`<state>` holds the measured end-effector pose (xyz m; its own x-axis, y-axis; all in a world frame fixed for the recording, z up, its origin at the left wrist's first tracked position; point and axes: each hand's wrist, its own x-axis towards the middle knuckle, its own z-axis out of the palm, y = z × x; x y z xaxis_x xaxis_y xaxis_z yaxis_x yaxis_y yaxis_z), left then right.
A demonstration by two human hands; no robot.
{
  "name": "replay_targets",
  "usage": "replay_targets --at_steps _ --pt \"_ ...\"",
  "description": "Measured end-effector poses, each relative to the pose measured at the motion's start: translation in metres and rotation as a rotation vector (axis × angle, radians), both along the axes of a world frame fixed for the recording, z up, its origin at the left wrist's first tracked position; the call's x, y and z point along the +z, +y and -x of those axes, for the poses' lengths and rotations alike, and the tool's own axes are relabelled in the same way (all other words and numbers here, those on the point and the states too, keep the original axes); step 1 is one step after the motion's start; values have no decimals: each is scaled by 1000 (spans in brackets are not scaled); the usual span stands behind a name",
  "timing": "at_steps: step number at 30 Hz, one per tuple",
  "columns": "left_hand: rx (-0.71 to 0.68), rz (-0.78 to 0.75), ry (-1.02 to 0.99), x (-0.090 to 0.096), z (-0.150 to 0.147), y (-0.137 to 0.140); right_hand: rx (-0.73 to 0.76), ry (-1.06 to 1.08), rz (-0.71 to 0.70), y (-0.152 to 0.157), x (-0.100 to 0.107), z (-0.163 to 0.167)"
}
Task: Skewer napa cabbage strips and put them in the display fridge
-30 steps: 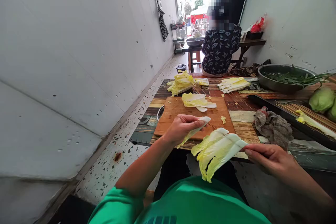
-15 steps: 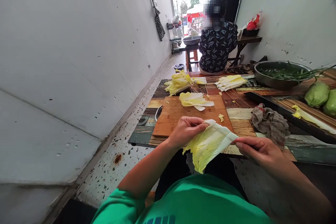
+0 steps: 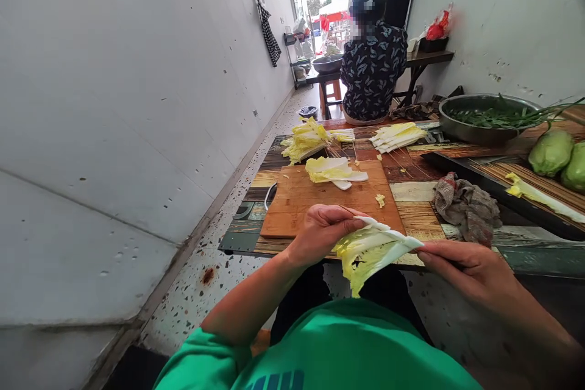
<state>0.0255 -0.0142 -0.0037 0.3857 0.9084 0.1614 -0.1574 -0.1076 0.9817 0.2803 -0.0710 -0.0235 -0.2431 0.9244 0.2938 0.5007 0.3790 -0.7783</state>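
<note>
A pale yellow cabbage leaf point(image 3: 372, 253) with a white rib is stretched between my hands, just past the table's near edge. My left hand point(image 3: 324, 231) is closed on its upper left edge, and a thin brown stick end shows above those fingers. With thumb and fingers, my right hand point(image 3: 470, 271) pinches the rib's right end. A dark gap shows in the leafy part. Beyond my hands, several cut cabbage pieces point(image 3: 336, 170) lie on the wooden cutting board point(image 3: 292, 213).
Skewered cabbage leaves lie in one pile point(image 3: 305, 139) at the far left and another point(image 3: 397, 136) further right. A grey rag point(image 3: 468, 207), a black tray point(image 3: 503, 195) with thin sticks, green chayotes point(image 3: 551, 152) and a metal bowl of greens point(image 3: 491, 128) are rightward. A person point(image 3: 375, 73) sits beyond the table.
The leaf has been turned and folded more, its leafy part now narrower and showing a dark gap. My right hand has shifted slightly right. The view has moved a little.
</note>
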Motion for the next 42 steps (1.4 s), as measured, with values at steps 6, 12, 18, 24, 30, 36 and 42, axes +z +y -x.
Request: replay_targets --at_steps 6,12,18,24,30,36,42 --pt "14 92 -17 -6 7 -7 23 -14 35 3 6 0" --pt "291 -289 5 28 64 14 150 -240 -504 57 56 54" --pt "523 -435 254 -3 153 45 340 -562 -1037 140 24 121" --pt "639 -680 775 -96 178 10 479 -709 -1093 168 -52 135" --pt "574 -900 875 -114 144 4 499 -721 -928 159 -60 142" --pt "552 -795 876 -115 140 29 509 -636 -768 156 -65 145" --pt "560 -779 814 -107 145 28 558 -673 -749 160 -66 142"
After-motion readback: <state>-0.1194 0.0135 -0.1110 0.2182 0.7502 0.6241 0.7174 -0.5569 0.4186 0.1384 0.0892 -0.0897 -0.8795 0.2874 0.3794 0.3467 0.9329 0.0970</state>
